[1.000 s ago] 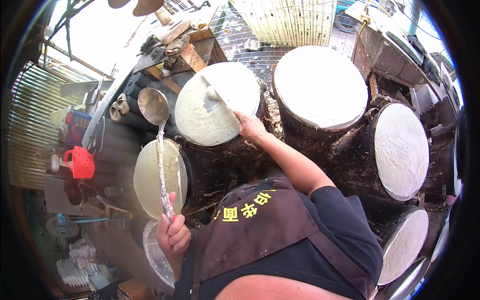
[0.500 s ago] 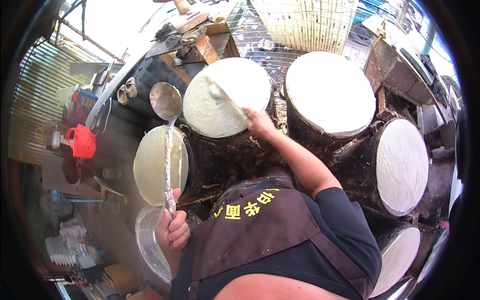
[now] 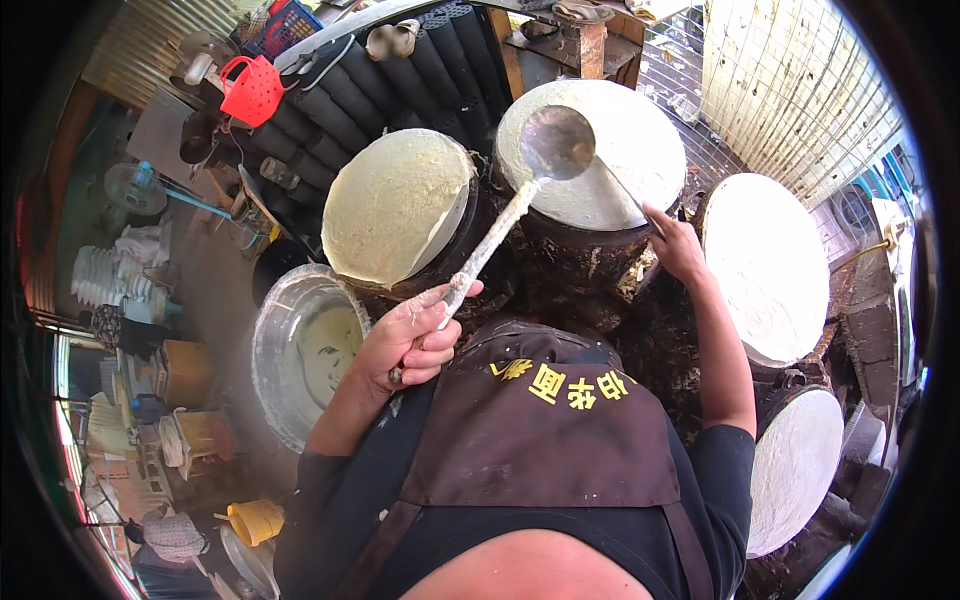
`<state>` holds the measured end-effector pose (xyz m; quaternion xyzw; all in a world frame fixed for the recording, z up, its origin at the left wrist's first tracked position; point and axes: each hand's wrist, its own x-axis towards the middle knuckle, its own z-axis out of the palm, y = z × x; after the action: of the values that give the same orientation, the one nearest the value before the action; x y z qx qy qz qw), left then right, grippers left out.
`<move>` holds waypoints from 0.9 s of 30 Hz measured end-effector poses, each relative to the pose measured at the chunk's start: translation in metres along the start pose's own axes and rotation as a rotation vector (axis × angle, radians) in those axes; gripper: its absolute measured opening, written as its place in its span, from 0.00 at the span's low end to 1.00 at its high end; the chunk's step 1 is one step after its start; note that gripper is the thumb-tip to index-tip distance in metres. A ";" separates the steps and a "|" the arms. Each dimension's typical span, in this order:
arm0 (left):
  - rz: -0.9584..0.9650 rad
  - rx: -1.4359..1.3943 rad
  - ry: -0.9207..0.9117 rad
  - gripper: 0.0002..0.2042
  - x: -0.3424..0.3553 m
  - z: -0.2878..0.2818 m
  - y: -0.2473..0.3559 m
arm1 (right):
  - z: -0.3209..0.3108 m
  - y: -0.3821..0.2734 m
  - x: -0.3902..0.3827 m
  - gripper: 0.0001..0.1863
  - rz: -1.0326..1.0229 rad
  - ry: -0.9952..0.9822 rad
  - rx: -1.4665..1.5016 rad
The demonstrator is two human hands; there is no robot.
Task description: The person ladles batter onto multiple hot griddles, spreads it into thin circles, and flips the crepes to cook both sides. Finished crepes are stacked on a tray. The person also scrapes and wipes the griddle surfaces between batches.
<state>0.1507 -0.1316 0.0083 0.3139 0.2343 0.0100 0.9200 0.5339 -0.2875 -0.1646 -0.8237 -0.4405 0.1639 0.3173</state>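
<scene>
My left hand (image 3: 415, 335) grips the batter-coated handle of a long metal ladle (image 3: 497, 235). The ladle's round bowl hangs over the round white batter-covered griddle (image 3: 640, 130) at the far middle, hiding part of it. In my right hand (image 3: 682, 245) is a thin, flat scraper (image 3: 624, 193), its edge slanting across that same griddle; the ladle bowl covers its far end. Left of it, a second round griddle (image 3: 395, 205) carries a cream-coloured sheet whose right edge stands slightly away. A clear basin (image 3: 268, 350) with pale batter lies near my left forearm.
More white-coated griddles stand on the right, one farther (image 3: 765, 270) and one nearer (image 3: 797, 470). Dark cylinders (image 3: 375, 85) are stacked behind the left griddle, near a red basket (image 3: 252, 92). A wire rack (image 3: 790, 80) stands at the back right. A yellow container (image 3: 256, 521) sits lower left.
My view has turned, so the griddles appear shifted right. The ladle has swung from above the left griddle to over the far middle one. My right hand keeps the scraper at that griddle.
</scene>
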 end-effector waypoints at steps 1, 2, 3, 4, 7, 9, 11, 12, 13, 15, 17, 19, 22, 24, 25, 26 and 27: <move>0.005 0.022 0.011 0.24 0.004 -0.002 0.002 | 0.003 0.017 -0.012 0.28 -0.157 0.133 0.072; 0.014 0.038 0.010 0.24 0.009 -0.006 0.005 | 0.009 0.029 -0.025 0.28 -0.094 0.183 0.115; 0.023 0.027 0.029 0.21 0.016 -0.011 0.008 | 0.013 0.032 -0.037 0.29 -0.027 0.232 0.164; 0.038 0.039 0.050 0.20 0.025 -0.018 0.011 | 0.016 0.024 -0.042 0.28 0.170 0.201 0.279; 0.047 0.148 0.190 0.16 0.063 -0.038 0.023 | 0.037 -0.006 -0.062 0.27 0.326 0.341 0.249; 0.081 0.268 0.257 0.13 0.094 -0.048 0.030 | 0.074 -0.013 -0.067 0.28 0.193 0.395 0.277; 0.096 0.427 0.285 0.11 0.130 -0.057 0.032 | 0.108 -0.016 -0.073 0.28 0.052 0.460 0.269; 0.114 0.503 0.309 0.10 0.144 -0.059 0.034 | 0.110 -0.028 -0.076 0.27 0.062 0.450 0.294; 0.132 0.596 0.324 0.09 0.156 -0.057 0.035 | 0.108 -0.041 -0.080 0.27 0.075 0.443 0.318; 0.164 0.788 0.350 0.09 0.175 -0.056 0.036 | 0.105 -0.059 -0.087 0.28 0.355 0.313 0.635; 0.194 0.944 0.370 0.14 0.186 -0.056 0.035 | 0.111 -0.081 -0.096 0.30 0.467 0.398 0.882; 0.190 1.031 0.362 0.17 0.193 -0.050 0.029 | 0.133 -0.078 -0.099 0.32 0.456 0.406 1.007; 0.121 0.931 0.301 0.18 0.187 -0.028 0.008 | 0.152 -0.093 -0.094 0.32 0.408 0.337 1.063; 0.026 0.758 0.251 0.15 0.183 -0.016 -0.015 | 0.163 -0.099 -0.089 0.31 0.390 0.265 1.006; -0.011 0.700 0.237 0.14 0.182 -0.013 -0.028 | 0.166 -0.104 -0.087 0.31 0.385 0.227 0.976; 0.025 0.605 0.178 0.10 0.183 -0.015 -0.042 | 0.167 -0.106 -0.085 0.30 0.355 0.206 0.895; -0.036 0.515 0.088 0.08 0.179 -0.011 -0.046 | 0.157 -0.117 -0.091 0.29 0.393 0.172 0.775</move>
<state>0.2992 -0.1328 -0.1020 0.5326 0.2743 -0.0528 0.7989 0.3245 -0.2559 -0.2043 -0.7228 -0.1536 0.3048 0.6009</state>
